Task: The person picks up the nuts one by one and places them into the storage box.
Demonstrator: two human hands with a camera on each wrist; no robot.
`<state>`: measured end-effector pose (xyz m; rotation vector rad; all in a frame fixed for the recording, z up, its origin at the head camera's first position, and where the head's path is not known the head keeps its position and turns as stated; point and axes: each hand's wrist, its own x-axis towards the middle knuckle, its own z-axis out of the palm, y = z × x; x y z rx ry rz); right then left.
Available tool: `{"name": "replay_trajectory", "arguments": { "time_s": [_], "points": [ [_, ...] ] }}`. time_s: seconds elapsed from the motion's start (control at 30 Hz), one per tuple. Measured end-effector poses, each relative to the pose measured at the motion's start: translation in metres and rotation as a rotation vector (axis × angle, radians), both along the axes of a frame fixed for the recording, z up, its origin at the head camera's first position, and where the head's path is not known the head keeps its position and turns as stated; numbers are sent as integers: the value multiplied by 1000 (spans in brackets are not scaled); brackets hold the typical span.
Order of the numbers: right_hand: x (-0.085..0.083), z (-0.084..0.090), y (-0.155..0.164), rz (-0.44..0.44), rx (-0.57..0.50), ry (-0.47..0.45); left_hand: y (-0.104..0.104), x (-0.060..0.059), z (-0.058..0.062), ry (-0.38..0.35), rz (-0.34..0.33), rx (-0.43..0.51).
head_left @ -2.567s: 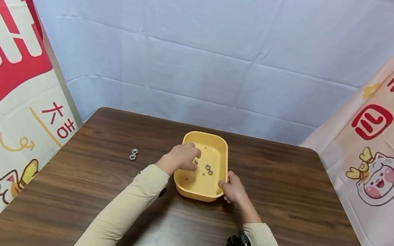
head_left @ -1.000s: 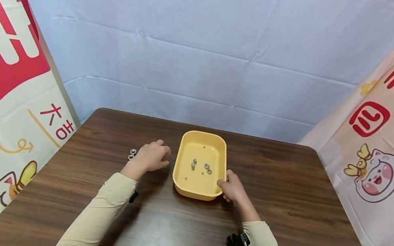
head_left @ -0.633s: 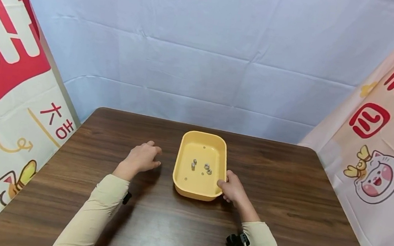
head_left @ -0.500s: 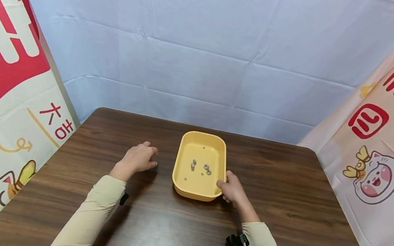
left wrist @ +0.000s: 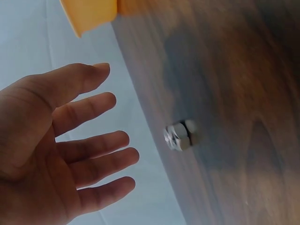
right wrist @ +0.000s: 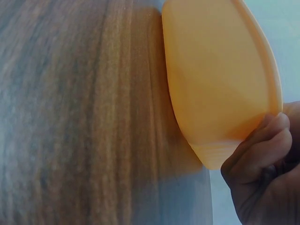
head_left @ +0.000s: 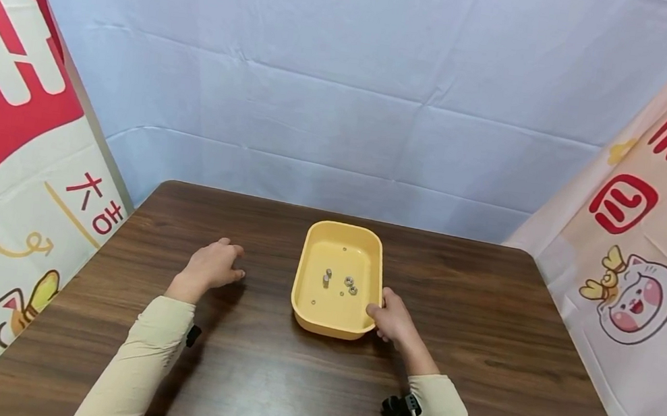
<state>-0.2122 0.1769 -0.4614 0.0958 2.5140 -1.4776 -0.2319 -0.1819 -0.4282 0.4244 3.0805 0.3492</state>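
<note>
A yellow rectangular tray [head_left: 331, 313] stands on the table, its rim gripped at the near right by my right hand [head_left: 393, 317], thumb over the inside. Two hex nuts [head_left: 349, 281] and two short metal pieces [head_left: 326, 281], too small to identify, lie apart on the tray floor. My left hand [head_left: 209, 268] hovers left of the tray, fingers spread and slightly bent, holding nothing. In the left wrist view, blurred metal nuts [left wrist: 179, 136] sit on the table beyond the fingertips; the left hand hides them in the head view.
The dark wood table [head_left: 291, 380] has a rounded far edge. A pale cloth backdrop [head_left: 333, 99] hangs behind it, with printed banners on the left [head_left: 40, 157] and right [head_left: 645, 200]. A black wrist camera [head_left: 400, 408] is on the right forearm.
My left hand has come out of the tray and moved left, over the loose nuts. A metal piece it covered now shows on the tray floor. My right hand keeps its grip.
</note>
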Motion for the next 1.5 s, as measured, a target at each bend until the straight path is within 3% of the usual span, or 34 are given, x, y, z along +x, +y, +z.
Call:
{"name": "replay_trajectory", "arguments": {
  "time_s": [0.6, 0.8, 1.1, 1.27, 1.37, 1.5],
  "points": [
    [1, -1, 0, 2, 7, 5, -25, -5, -5, -83, 78, 147],
    [1, 0, 0, 4, 3, 13, -29, -9, -13, -83, 204, 223],
    [1, 0, 1, 10, -3, -3, -40, -13, -22, -83, 364, 429],
    [1, 0, 1, 14, -1, 3, -41, -13, -21, -220, 490, 524],
    [1, 0, 1, 19, -3, 8, -41, -14, -20, -293, 522, 567],
    [0, 0, 1, 25, -6, 13, -40, -17, -22, -322, 531, 593]
  ]
}}
